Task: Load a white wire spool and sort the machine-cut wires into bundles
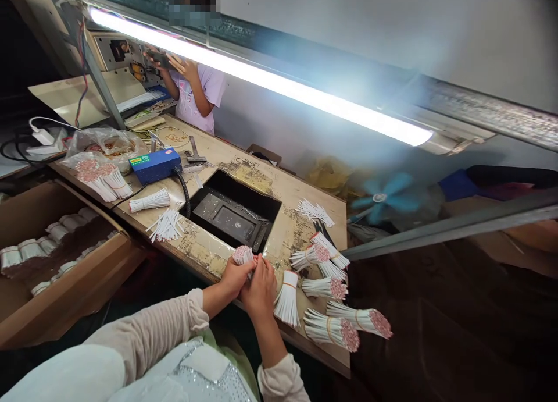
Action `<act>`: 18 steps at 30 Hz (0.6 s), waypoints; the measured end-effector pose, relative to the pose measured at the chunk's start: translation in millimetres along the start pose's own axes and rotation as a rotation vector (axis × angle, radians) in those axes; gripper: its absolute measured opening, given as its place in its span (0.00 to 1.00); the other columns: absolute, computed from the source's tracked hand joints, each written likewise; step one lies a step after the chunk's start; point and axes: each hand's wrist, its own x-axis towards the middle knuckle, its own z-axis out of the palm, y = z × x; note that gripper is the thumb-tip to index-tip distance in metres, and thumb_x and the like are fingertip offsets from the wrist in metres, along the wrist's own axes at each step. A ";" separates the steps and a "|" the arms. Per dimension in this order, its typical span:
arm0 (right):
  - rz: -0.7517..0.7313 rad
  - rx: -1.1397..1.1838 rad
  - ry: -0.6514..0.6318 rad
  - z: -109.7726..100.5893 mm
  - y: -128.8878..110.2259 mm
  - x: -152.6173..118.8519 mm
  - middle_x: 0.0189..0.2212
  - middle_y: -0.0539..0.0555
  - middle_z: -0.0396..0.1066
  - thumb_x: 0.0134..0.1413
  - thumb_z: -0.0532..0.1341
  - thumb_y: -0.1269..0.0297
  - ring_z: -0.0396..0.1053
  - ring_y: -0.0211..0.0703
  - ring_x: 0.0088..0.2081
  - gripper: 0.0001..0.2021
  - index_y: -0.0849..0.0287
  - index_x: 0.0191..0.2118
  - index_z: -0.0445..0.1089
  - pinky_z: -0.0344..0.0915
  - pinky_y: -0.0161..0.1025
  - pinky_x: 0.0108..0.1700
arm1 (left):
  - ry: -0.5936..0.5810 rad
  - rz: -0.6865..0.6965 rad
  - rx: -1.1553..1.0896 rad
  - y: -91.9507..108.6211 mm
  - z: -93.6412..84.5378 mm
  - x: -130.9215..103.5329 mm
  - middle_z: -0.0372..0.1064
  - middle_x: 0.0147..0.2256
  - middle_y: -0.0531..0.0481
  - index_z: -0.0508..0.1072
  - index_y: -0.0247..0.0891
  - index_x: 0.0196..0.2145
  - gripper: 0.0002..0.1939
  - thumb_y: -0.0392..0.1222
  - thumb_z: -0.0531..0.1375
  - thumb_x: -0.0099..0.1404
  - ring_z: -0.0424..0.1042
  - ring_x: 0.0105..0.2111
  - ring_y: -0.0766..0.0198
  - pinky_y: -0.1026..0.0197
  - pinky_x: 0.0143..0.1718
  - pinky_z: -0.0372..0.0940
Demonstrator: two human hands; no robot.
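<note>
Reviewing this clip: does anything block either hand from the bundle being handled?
Nothing visible does. The left hand grips the bundle of white sticks directly, and the right hand is right beside it with no object visible between, though its exact contact is hidden by the fingers.

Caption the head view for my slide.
Left hand and right hand hold a pink-ended white strand bundle near a black rectangular recess.
</note>
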 end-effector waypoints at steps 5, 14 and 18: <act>-0.037 0.048 -0.073 -0.6 -6.3 8.8 0.51 0.66 0.69 0.54 0.54 0.71 0.64 0.57 0.53 0.27 0.65 0.62 0.57 0.58 0.54 0.54 | 0.130 -0.028 -0.091 -1.8 -0.3 1.7 0.77 0.33 0.47 0.76 0.33 0.36 0.17 0.36 0.67 0.46 0.75 0.35 0.58 0.58 0.42 0.68; -0.029 0.203 -0.067 5.3 1.4 11.3 0.42 0.64 0.71 0.53 0.55 0.69 0.69 0.54 0.44 0.15 0.63 0.47 0.67 0.66 0.50 0.45 | 0.096 0.009 0.055 2.2 3.4 -11.1 0.73 0.34 0.48 0.72 0.36 0.36 0.15 0.39 0.66 0.49 0.73 0.37 0.59 0.58 0.44 0.66; 0.087 0.726 -0.224 -2.5 -0.7 13.7 0.42 0.60 0.72 0.50 0.58 0.65 0.71 0.51 0.42 0.20 0.60 0.50 0.65 0.68 0.47 0.46 | -0.171 0.023 0.330 27.3 -7.0 -16.6 0.72 0.41 0.47 0.68 0.37 0.47 0.33 0.40 0.72 0.43 0.71 0.42 0.57 0.57 0.46 0.65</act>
